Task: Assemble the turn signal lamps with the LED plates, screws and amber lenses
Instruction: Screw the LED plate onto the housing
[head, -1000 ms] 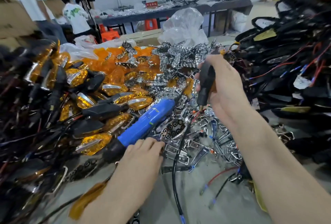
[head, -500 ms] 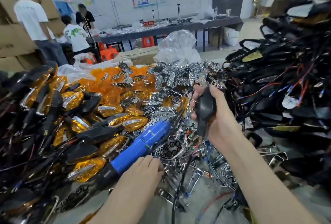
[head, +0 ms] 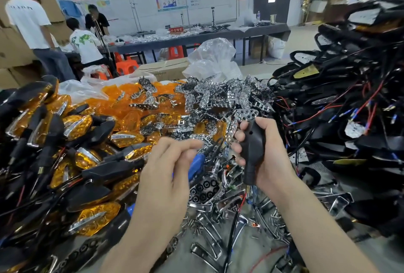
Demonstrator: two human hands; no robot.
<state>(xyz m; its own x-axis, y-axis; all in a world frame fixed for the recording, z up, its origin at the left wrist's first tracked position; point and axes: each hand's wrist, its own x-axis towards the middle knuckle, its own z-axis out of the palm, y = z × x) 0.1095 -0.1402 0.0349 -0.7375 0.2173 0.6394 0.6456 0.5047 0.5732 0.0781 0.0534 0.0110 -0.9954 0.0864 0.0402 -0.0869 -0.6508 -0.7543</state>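
Right hand grips a black lamp housing upright over the worktop; left hand is loose, just left of the housing.

Right-hand fingers and thumb wrap the housing, stem end down. Left-hand fingers are relaxed and blurred, with nothing seen in them. The blue screwdriver lies left of the housing, partly hidden under the left hand. Chrome LED plates are heaped behind the housing, loose amber lenses behind and to its left, and a clear plastic bag further back. Finished amber lamps are piled far left of the housing. A tangle of black housings with red and black wires is stacked to its right. Small screws and chrome trim pieces are scattered on the worktop below the housing.
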